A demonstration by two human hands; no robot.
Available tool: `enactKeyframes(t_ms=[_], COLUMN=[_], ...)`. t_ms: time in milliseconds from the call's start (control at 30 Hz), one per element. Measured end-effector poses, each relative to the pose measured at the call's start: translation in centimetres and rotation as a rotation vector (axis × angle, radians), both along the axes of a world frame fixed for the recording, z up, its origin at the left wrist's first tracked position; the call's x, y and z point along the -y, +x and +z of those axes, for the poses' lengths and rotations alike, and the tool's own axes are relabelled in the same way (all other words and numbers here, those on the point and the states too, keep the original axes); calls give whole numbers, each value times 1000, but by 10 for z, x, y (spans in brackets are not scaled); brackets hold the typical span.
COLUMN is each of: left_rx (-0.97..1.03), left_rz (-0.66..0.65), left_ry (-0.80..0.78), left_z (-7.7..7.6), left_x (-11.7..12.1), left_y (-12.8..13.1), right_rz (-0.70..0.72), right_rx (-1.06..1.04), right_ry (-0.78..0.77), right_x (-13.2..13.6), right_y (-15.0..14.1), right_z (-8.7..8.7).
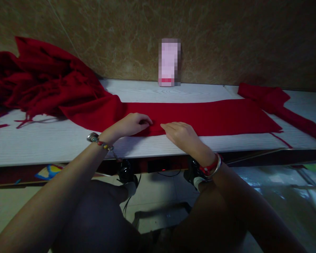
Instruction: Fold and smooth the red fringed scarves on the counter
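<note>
A long red scarf (213, 114) lies flattened in a strip along the white tabletop, with its left part heaped up loosely. My left hand (133, 123) is bent over the middle of the strip, its fingers curled down onto the cloth near the front edge. Just to the right, my right hand (180, 135) comes in from the front with fingers pressed together, pinching at the same edge. A short gap of red cloth shows between the two sets of fingertips. What exactly lies under the fingertips is hidden.
A pile of red fringed cloth (55, 82) covers the left of the white table (121, 149). Another bunched red cloth (264, 95) lies at the right. A pink object (169, 61), blurred out, stands against the brown marbled wall (116, 38). My legs are below the table's edge.
</note>
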State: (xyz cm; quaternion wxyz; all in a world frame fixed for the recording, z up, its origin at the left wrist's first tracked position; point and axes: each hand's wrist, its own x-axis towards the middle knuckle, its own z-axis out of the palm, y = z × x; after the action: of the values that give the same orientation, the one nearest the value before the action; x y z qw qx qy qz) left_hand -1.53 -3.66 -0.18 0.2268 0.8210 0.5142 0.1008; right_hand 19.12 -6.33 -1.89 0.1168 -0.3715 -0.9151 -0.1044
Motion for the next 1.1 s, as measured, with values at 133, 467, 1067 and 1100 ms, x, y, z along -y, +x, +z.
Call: enactKeyframes(t_ms=[133,467,1067,1100], left_rx=[-41,-269,-759,-771], left_rz=[-35,-168,6,29], left_ry=[10,164,48,35], left_z=[1,12,17,17], left_x=[1,16,30,32], left_y=[0,12,-1,-1], right_rz=[8,-73,91,97], right_rx=[24,-110,-184,-188], right_ry=[7,-49,-154,-161], right_x=[-1,-7,-12,-12], right_y=[5,10,21,22], right_z=[-1,-6,-11,-11])
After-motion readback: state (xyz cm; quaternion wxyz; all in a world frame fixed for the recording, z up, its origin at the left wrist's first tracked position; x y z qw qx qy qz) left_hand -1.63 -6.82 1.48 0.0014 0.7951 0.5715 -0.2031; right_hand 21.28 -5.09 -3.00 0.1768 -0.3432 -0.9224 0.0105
